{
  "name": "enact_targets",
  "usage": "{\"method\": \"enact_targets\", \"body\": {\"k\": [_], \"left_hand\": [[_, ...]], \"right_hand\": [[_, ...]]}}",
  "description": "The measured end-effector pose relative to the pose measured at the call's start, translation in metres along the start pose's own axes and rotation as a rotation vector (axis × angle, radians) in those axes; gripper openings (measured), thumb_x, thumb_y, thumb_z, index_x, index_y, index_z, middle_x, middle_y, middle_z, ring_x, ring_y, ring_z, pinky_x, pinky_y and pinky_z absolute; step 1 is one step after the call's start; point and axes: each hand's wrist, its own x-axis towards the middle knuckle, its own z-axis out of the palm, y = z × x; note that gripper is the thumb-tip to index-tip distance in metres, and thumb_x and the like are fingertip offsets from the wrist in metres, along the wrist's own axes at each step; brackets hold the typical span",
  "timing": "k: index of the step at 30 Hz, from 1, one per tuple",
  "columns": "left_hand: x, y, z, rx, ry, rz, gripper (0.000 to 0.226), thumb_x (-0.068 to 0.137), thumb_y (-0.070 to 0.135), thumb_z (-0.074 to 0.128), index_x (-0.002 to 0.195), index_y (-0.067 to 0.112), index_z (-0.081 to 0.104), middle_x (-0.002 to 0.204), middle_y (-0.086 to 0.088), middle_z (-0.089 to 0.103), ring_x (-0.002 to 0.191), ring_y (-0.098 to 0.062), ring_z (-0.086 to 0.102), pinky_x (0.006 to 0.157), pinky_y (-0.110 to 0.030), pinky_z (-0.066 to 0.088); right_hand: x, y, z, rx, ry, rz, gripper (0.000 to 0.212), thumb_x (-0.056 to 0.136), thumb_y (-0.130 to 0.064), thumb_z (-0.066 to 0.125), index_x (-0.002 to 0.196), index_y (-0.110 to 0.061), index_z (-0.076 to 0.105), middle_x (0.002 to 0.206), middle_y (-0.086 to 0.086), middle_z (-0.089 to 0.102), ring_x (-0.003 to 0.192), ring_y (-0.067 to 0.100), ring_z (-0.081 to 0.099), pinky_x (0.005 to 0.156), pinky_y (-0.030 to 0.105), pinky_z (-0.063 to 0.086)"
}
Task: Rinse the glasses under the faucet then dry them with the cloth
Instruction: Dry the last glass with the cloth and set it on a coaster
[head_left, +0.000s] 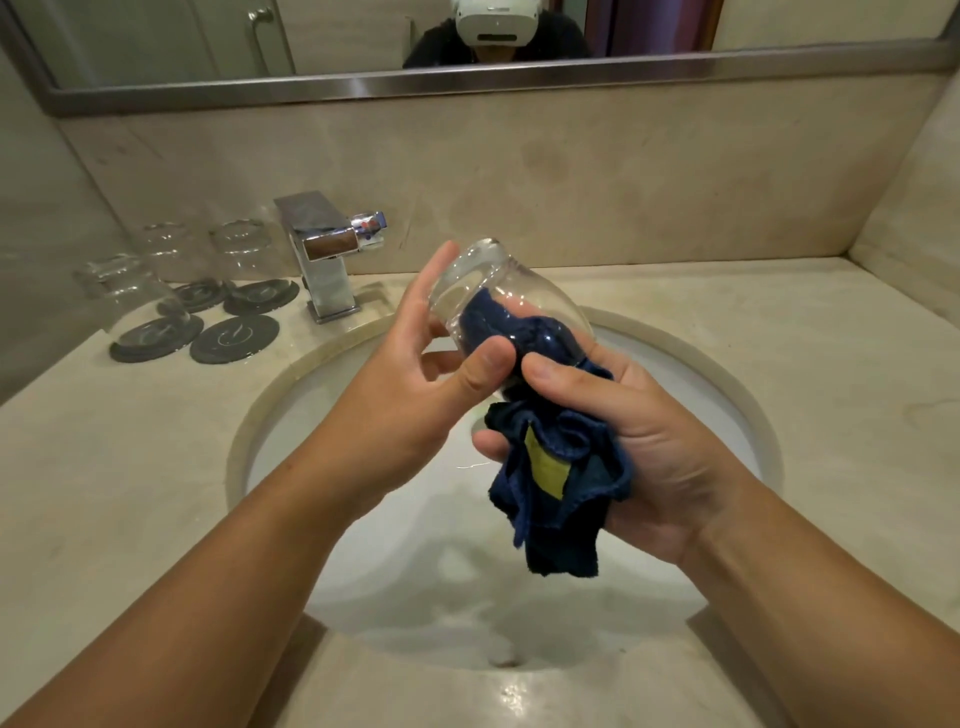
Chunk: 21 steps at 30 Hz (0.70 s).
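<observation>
Above the sink I hold a clear glass tilted, its base up and to the left. My left hand grips it, fingers behind and thumb in front. A dark blue cloth with a yellow tag is stuffed into the glass's mouth, and the rest hangs down. My right hand grips the cloth just below the glass. Three more clear glasses stand upside down at the back left: one nearest, one behind it, one beside the chrome faucet. No water runs from the faucet.
Several dark round coasters lie on the beige counter left of the faucet, three under glasses. The round white sink is wet, and its drain sits at the near side. A mirror hangs above the backsplash.
</observation>
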Motion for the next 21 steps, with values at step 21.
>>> {"method": "enact_targets", "body": {"k": [21], "left_hand": [[0.000, 0.001, 0.008, -0.241, -0.095, -0.089, 0.086, 0.096, 0.047, 0.076, 0.166, 0.045, 0.025, 0.155, -0.007, 0.059, 0.139, -0.027, 0.063, 0.113, -0.057, 0.046]], "right_hand": [[0.000, -0.004, -0.002, 0.057, 0.004, 0.015, 0.045, 0.083, -0.019, 0.073, 0.129, -0.021, 0.075, 0.112, 0.013, 0.074, 0.074, 0.025, 0.075, 0.067, 0.035, 0.064]]}}
